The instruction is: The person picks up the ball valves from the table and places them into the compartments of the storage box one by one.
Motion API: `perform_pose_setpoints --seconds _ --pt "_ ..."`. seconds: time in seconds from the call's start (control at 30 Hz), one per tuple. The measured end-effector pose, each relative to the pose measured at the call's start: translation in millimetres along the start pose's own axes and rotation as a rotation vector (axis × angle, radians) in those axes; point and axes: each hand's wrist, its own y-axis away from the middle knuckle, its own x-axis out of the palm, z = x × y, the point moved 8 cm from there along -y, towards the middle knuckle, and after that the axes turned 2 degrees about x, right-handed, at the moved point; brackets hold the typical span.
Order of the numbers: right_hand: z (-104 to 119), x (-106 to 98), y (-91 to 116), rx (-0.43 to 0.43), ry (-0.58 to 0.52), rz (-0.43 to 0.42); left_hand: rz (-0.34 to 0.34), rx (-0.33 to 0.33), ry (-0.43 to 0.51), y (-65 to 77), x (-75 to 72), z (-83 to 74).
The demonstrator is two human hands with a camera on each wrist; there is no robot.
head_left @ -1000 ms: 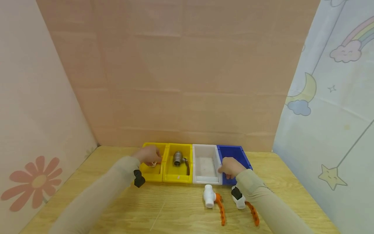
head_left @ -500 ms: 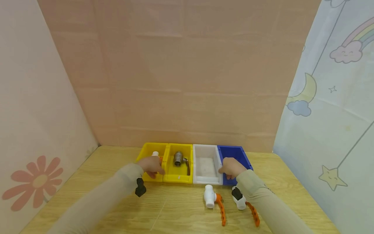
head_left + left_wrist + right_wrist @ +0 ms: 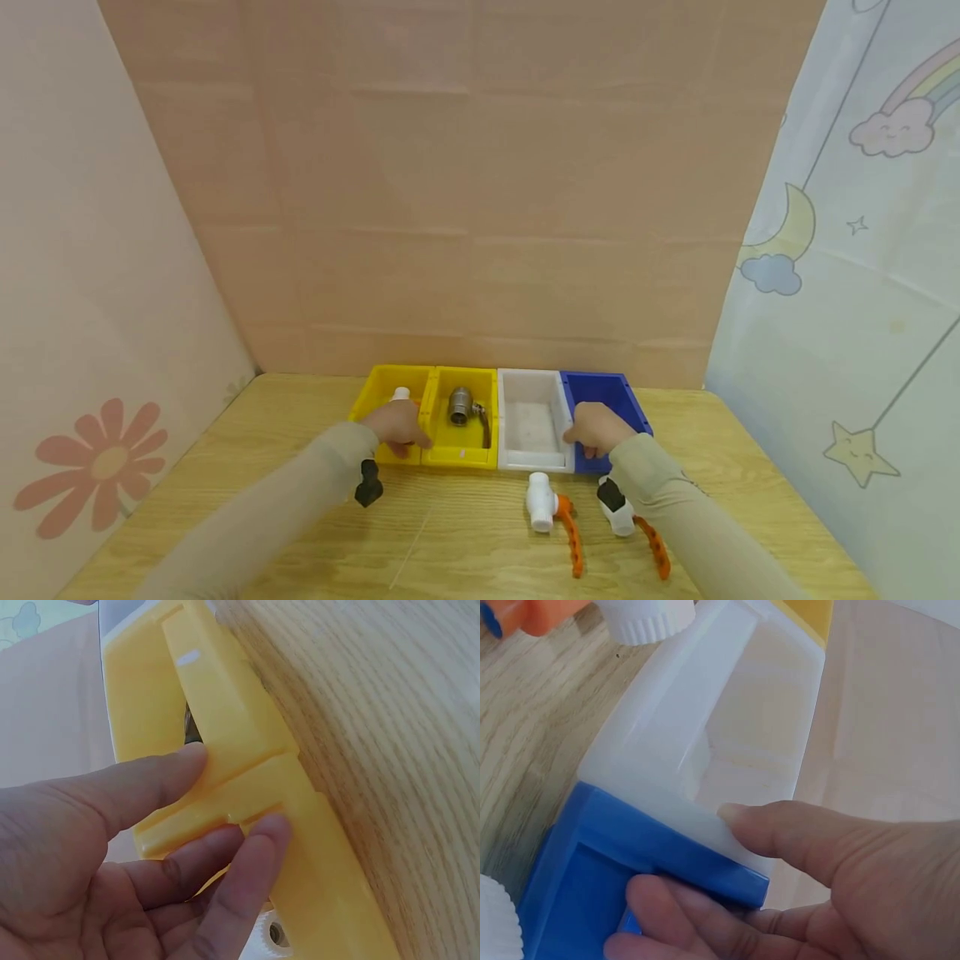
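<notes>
My left hand (image 3: 397, 423) pinches the adjoining walls of the left yellow bin (image 3: 366, 400) and the second yellow bin (image 3: 456, 457). In the left wrist view its thumb is over one side and the fingers are inside the other. My right hand (image 3: 598, 427) grips where the white bin (image 3: 534, 460) meets the blue bin (image 3: 611, 389), thumb on the white side, fingers in the blue. A metal ball valve (image 3: 460, 406) lies in the second yellow bin. Part of a white plastic valve (image 3: 401, 393) shows behind my left hand.
Two white ball valves with orange handles lie on the wooden table (image 3: 465, 542) before the bins: one valve (image 3: 541, 502) below the white bin, another valve (image 3: 619, 518) partly hidden by my right wrist. A papered wall (image 3: 465, 292) rises behind the bins.
My left hand has come out of the left yellow bin, leaving the white valve there, and moved right to the wall between the yellow bins. My right hand keeps its place.
</notes>
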Motion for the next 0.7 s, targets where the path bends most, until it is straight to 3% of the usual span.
perform_pose_setpoints --seconds 0.33,0.7 --pt "-1 2 -1 0.009 -0.012 -0.002 -0.005 0.001 -0.003 -13.2 5.6 9.8" --pt "-4 -17 13 -0.095 -0.085 -0.022 -0.005 -0.008 0.003 -13.1 4.9 10.4"
